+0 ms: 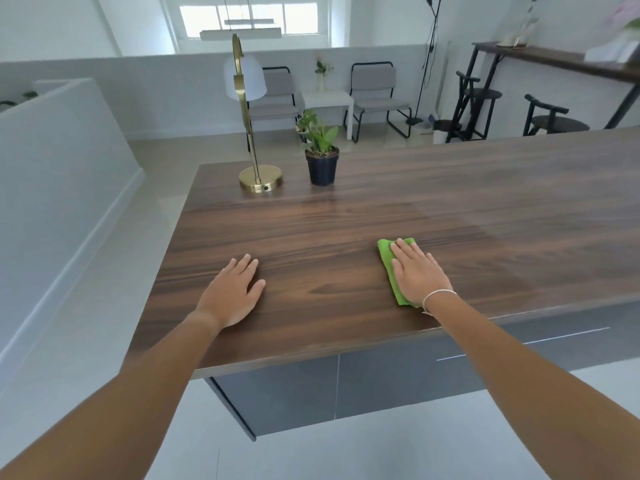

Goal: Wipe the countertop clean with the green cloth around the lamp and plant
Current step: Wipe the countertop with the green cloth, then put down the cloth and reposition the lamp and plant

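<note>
Now the right hand [417,271], fingers flat, presses the folded green cloth [389,268]; a careless sweep may topple the brass lamp [260,180].

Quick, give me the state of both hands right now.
Left hand: open, flat on the countertop, holding nothing.
Right hand: open, palm down, pressing the green cloth onto the countertop.

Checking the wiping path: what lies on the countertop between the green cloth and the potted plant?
Nothing. In the head view, only bare wood countertop stretches between the green cloth under the right hand and the potted plant.
</note>
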Tool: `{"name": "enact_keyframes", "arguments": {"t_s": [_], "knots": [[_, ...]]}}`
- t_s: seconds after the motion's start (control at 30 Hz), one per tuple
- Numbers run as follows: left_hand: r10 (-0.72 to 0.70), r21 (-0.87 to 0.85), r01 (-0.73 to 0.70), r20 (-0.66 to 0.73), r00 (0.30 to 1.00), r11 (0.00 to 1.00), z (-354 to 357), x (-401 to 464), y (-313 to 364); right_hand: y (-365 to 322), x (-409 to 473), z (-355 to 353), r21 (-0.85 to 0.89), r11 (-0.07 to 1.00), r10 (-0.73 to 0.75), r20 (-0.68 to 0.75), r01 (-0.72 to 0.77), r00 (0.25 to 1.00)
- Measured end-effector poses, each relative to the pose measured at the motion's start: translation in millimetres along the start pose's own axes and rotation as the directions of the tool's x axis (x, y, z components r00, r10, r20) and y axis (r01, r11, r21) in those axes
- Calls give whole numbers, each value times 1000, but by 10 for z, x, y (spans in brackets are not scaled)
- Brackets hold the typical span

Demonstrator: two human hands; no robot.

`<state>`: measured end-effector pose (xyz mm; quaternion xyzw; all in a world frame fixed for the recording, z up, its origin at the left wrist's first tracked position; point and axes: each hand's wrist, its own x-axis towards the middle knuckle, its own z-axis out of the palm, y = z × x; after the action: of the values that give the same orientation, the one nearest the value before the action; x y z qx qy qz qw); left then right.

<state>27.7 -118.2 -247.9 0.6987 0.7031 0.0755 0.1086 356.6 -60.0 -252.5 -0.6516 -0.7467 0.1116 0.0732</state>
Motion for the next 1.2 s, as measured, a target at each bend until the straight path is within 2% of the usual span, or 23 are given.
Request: {"name": "enact_keyframes", "arguments": {"t_s": [0.13, 0.53, 0.67, 0.87, 0.97, 1.2], "knots": [[-3, 17, 3, -7, 1000, 1000, 38, 41, 34, 379, 33, -105, -7, 998, 55, -3, -55, 998], [-90, 35, 89, 28, 996, 995, -59, 14, 158, 414, 106, -116, 30, 1000, 5, -8, -4, 1000], [-132, -21, 132, 16, 991, 991, -144, 33, 250, 416, 199, -235, 135, 991, 7, -33, -2, 999], [-167, -133, 156, -72, 983, 979, -371, 138, 407, 170, 553, -520, 345, 935, -59, -74, 82, 995], [-178, -197, 153, -119, 977, 969, -540, 223, 395, -43, 761, -643, 399, 909, -88, -101, 121, 991], [-166, -225, 121, -192, 967, 967, -984, 716, 93, -545, 1222, -719, 431, 887, -125, -126, 167, 984]]}}
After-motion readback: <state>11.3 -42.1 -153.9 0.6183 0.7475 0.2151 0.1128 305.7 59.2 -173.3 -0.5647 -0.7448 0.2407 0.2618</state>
